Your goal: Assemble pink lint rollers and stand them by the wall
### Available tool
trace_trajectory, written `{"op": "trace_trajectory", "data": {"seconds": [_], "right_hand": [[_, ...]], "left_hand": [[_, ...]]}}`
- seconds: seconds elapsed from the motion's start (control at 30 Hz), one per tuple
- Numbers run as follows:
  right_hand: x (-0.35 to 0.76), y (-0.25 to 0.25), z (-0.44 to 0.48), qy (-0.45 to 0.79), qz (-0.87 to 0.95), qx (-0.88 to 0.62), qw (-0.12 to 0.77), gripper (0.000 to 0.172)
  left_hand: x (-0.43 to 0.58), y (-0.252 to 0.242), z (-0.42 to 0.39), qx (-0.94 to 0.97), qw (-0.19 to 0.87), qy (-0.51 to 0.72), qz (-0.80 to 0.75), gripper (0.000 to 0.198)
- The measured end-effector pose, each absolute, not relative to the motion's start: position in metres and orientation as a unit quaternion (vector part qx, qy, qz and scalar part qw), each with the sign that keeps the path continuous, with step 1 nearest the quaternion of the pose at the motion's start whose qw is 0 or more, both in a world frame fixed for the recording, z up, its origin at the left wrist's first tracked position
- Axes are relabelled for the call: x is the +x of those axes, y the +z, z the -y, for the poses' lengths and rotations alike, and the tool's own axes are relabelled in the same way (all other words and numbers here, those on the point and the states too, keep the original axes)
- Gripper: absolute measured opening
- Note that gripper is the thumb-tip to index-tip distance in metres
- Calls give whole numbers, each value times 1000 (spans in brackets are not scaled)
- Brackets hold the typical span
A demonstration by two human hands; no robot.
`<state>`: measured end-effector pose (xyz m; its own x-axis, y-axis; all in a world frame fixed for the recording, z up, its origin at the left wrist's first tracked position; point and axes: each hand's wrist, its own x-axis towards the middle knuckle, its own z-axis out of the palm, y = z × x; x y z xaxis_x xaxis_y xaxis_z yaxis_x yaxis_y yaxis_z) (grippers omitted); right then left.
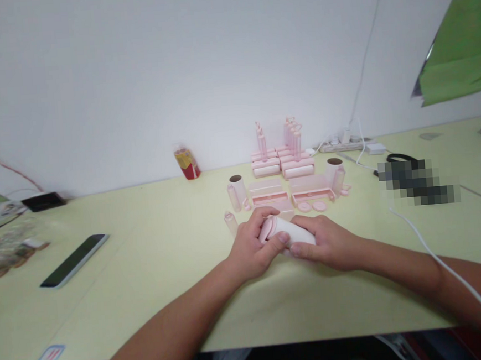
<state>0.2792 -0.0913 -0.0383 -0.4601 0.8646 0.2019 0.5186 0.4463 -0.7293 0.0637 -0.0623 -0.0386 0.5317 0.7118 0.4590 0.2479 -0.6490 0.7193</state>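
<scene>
A white lint roll with a pink end cap is tilted between my two hands above the table. My left hand is closed around the capped end. My right hand grips the other end, its thumb along the near side. Just beyond lie two open pink cases and two pink discs. White paper rolls stand at either side, one on the left and one on the right. Clear pink tubes stand beside them; another tube is near my left hand.
Closed pink roller cases with upright handles stand by the wall. Leftward are a red-yellow packet, a dark flat device and a plastic bag. A power strip sits at back right; a white cable crosses over my right forearm.
</scene>
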Motion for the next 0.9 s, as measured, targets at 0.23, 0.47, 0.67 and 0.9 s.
{"op": "trace_trajectory", "data": {"seconds": [0.23,0.47,0.67,0.9], "right_hand": [[276,-43,90,354,773,-411,330,36],[279,-59,78,488,620,-411,457,43],[275,-64,76,633,464,-354,510,38],[275,-58,75,673,380,-348,531,34]], "left_hand": [[59,-39,59,819,258,442,-259,53],[17,6,32,745,79,554,-363,35],[-12,30,15,835,179,195,-482,55],[-18,10,3,832,235,87,-495,38]]}}
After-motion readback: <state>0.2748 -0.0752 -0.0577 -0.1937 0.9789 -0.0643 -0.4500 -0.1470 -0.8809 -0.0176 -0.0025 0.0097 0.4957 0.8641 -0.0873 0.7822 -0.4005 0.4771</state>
